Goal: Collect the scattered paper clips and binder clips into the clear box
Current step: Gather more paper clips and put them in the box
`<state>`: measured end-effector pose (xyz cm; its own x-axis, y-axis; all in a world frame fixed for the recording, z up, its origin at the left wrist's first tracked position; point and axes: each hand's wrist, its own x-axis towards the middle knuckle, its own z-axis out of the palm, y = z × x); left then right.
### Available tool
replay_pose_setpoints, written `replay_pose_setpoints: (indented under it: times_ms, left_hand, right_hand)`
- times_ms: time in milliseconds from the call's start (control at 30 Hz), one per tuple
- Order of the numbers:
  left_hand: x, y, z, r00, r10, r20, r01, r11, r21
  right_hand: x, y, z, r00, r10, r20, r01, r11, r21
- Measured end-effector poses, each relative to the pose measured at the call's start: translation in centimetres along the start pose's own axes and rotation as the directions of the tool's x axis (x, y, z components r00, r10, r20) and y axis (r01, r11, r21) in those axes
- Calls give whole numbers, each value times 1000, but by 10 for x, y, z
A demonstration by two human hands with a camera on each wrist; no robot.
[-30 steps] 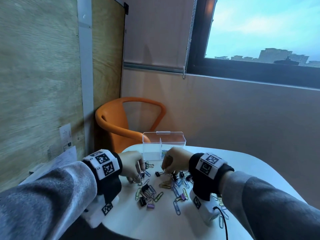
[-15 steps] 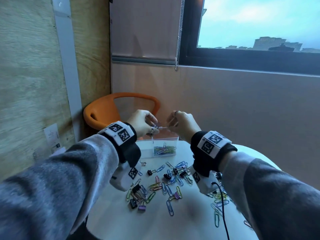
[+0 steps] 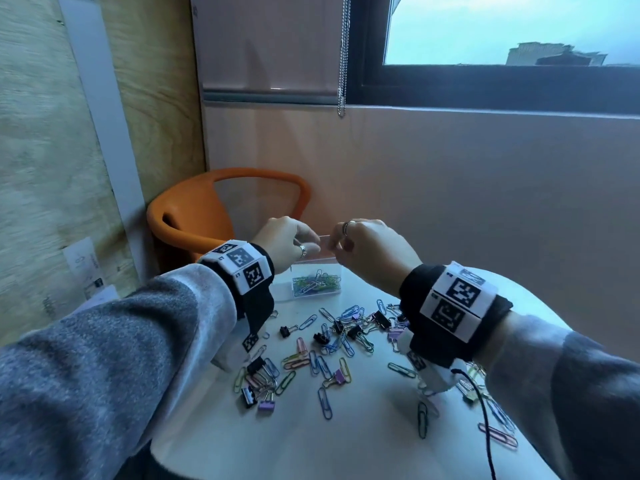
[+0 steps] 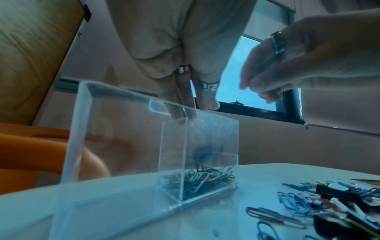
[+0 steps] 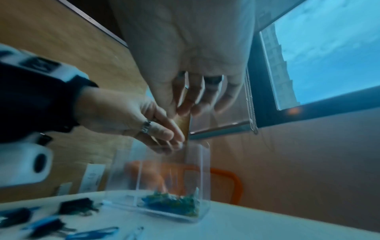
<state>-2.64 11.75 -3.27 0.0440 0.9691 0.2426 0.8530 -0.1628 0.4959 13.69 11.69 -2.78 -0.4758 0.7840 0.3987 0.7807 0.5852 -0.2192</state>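
Note:
The clear box point(image 3: 332, 268) stands at the table's far edge, and its right compartment holds a heap of coloured paper clips point(image 3: 315, 284). Both hands hover over its rim. My left hand point(image 3: 310, 245) points straight fingers point(image 4: 207, 100) down at the divider and holds nothing. My right hand point(image 3: 334, 245) hangs beside it with loosely spread fingers point(image 5: 195, 104), also empty. A dark blurred clip point(image 4: 205, 151) is falling inside the box point(image 4: 123, 138). Several paper clips and binder clips point(image 3: 329, 348) lie scattered on the white table point(image 3: 346, 445) below my wrists.
An orange chair point(image 3: 194, 216) stands behind the table's far left edge. Black binder clips point(image 3: 255, 365) and a purple one point(image 3: 266, 406) lie near my left forearm. A black cable point(image 3: 485, 417) trails from my right wrist. More clips point(image 3: 498, 434) lie at the right.
Both hands rose from the pile on the table to above the box. Their fingers have loosened and clips are dropping into the right compartment.

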Motion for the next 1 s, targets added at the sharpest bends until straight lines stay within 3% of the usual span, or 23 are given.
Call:
replay_pose_setpoints:
  times_ms: [67,133,200,267,333,467,700,867,1000]
  left_hand:
    - [-9,2,-7,998,61,-33,-62,998,-15]
    - [-25,3,-16,987,160,8,-160,987,-7]
    - [-45,0,-21,952,213,220,-226,974,35]
    - [-62,-6,-17,882,150,447,-217,971,103]
    - [-74,-12,-7,829,75,554,-213,958,189]
    - [-84,-14,5,784,103,613,-296,929,223]
    - [-94,-8,5,792,70,606,-246,946,212]
    - [-90,-3,10,819,20,573,-176,960,217]
    - [-86,2,10,802,15,597,-141,976,165]
  right_hand:
    - [-13,-6,-9,989,-21,148,21,1000,1]
    - [-25,-13,-12,931,-60,360,54,998,26]
    - [-37,-24,-6,839,-89,536,96,995,15]
    - [-47,-34,7,747,-79,660,131,991,-29]
    - [-53,-40,19,702,-66,709,156,986,-64]
    - [-59,-44,19,703,-61,709,122,992,-36]
    - [-67,-39,8,662,-52,747,59,998,17]
    - [-58,-44,16,718,-26,695,17,1000,20]
    - [-46,-42,20,746,-3,666,-33,999,41]
